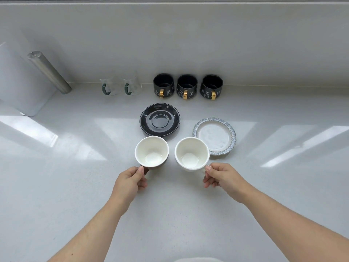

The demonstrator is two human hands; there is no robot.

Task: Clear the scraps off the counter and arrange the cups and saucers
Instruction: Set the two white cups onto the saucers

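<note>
From the head camera, a pale grey counter (56,186) runs wide and glossy, with bright window reflections across it, and meets a plain backsplash of the same tone. Along the back wall stand two clear glass cups (120,86) with dark green handles, side by side, and to their right three black mugs (187,87) with gold handles in a neat row. At far left a metal cylinder (50,72) stands beside a white board (20,80) propped against the wall.

Nearer in, a black saucer (159,119) lies in front of the black mugs, and a white saucer with a blue-grey rim (214,136) lies to its right, slightly closer, well apart from it.

Both bare forearms reach in from the bottom corners. The left hand (130,179) pinches the dark handle of a dark-sided cup with a white inside (151,151), just in front of the black saucer. The right hand (221,176) pinches the handle of a white cup (191,153), whose rim overlaps the near-left edge of the white saucer. Both cups are upright; I cannot tell if they rest on the counter or are lifted.

The counter to either side and toward the near edge is open.
</note>
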